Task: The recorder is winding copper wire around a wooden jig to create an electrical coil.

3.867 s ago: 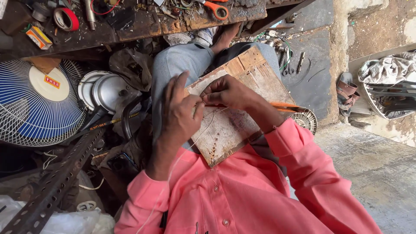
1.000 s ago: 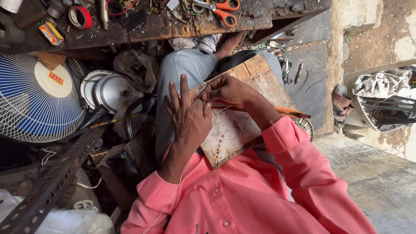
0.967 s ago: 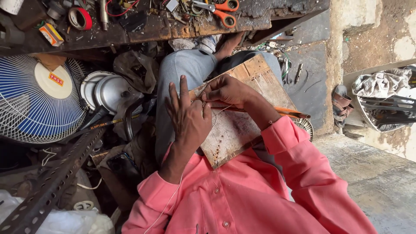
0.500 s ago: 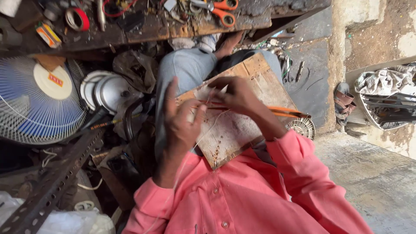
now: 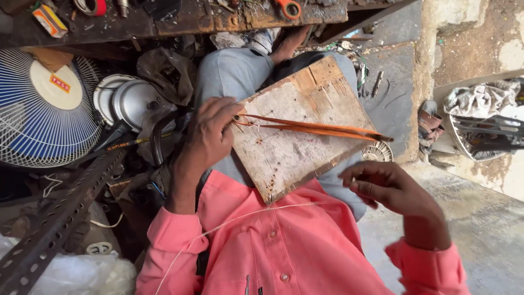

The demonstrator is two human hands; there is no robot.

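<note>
Resting on your lap, the wooden board [image 5: 297, 134] tilts across your grey trousers, and a bundle of copper wire [image 5: 311, 127] lies along it from left edge to right corner. Your left hand [image 5: 210, 134] pinches the bundle's left end, its grip pressed together at the board's edge. Your right hand [image 5: 390, 188] hovers just off the board's lower right side, fingers curled together around a thin pale thread [image 5: 240, 221] that runs down across your pink shirt. A blue fan [image 5: 43, 109] sits well apart to the left, below the cluttered worktop [image 5: 180, 19].
</note>
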